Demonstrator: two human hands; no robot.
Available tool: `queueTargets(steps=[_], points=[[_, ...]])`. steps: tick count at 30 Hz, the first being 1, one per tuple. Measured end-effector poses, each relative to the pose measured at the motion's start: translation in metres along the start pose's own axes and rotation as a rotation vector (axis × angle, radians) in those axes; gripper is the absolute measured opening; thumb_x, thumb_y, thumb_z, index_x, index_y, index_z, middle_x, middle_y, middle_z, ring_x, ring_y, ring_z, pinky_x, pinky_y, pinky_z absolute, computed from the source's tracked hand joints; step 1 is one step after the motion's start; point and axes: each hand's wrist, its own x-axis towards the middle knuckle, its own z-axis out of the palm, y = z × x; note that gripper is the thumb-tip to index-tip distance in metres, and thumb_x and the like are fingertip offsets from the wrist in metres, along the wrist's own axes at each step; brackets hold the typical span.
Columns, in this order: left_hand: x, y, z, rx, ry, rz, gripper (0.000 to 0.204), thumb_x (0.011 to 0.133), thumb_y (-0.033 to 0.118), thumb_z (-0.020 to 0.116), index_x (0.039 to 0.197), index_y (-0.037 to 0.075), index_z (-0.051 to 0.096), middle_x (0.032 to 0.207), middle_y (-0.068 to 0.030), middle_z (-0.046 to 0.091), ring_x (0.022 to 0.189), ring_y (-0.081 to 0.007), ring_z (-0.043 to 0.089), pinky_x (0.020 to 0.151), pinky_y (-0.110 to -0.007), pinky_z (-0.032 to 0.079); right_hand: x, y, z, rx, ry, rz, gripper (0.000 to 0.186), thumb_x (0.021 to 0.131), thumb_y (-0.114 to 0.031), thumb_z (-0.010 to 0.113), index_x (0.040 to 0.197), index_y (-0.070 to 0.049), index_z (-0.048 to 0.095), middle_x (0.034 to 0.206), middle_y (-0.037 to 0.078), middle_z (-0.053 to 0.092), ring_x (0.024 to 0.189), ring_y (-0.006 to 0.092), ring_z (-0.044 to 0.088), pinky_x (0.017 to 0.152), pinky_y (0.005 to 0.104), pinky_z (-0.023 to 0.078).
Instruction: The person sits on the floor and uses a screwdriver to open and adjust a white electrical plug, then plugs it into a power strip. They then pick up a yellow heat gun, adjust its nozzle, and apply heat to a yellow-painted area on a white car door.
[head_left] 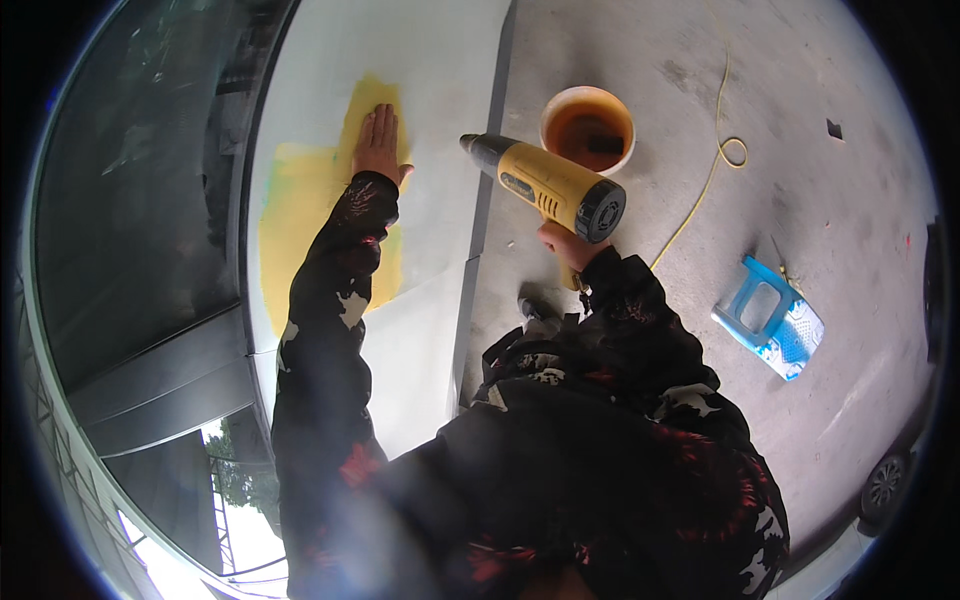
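Note:
My left hand lies flat on a yellow patch of what looks like filler, its fingers stretched out and close together. The patch covers part of a white vehicle panel. In my right hand is a yellow and black heat gun, gripped by its handle. Its dark nozzle points left over the panel's edge, toward the patch and apart from it. Most of the handle is hidden behind the gun's body and my fingers.
Dark glass borders the panel on the left. On the concrete floor stands a bucket with orange-brown liquid and a dark block in it. A yellow cord runs across the floor near a blue plastic stool. A car wheel shows at lower right.

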Motion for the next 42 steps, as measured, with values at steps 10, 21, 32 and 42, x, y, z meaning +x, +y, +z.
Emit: queueTargets(steps=[10,21,32,42], points=[[-0.069,0.08,0.022,-0.323,-0.249,0.173,0.098,0.078,0.064,0.055,0.141,-0.006,0.028,0.151,-0.0213,0.019,0.142,-0.0351,0.011,0.116,-0.044,0.005,-0.016,0.007,0.005,-0.174,-0.051,-0.177,0.009,0.073,-0.008,0.057,0.065,-0.005,0.054,0.056,0.0,0.05,0.052,0.0118,0.049,0.048,0.0294,0.038],[-0.21,0.231,-0.011,-1.774,-0.239,0.451,0.068,0.075,0.027,0.069,0.133,0.0,0.045,0.12,-0.0204,0.06,0.112,-0.0333,0.058,0.096,-0.037,0.044,-0.143,0.009,0.05,0.46,0.555,0.037,0.012,0.074,-0.008,0.059,0.084,-0.001,0.056,0.063,0.008,0.055,0.055,0.0188,0.055,0.051,0.0318,0.045],[-0.308,0.333,-0.07,-1.689,-0.302,1.099,0.063,0.078,0.029,0.067,0.13,-0.001,0.047,0.126,-0.0223,0.055,0.12,-0.0324,0.051,0.101,-0.038,0.04,-0.36,0.051,0.016,0.677,1.316,-0.209,0.017,0.081,-0.012,0.056,0.094,-0.001,0.058,0.072,0.01,0.058,0.063,0.0228,0.06,0.056,0.0369,0.049],[-0.313,0.432,0.107,-0.974,-0.263,0.94,0.018,0.085,0.025,0.049,0.085,0.013,0.063,0.085,-0.0161,0.06,0.084,-0.038,0.059,0.068,-0.05,0.048,-0.494,0.115,-0.209,0.038,1.607,0.099,0.034,0.073,-0.013,0.065,0.103,0.0,0.056,0.085,0.014,0.064,0.082,0.0258,0.064,0.069,0.0384,0.052]])
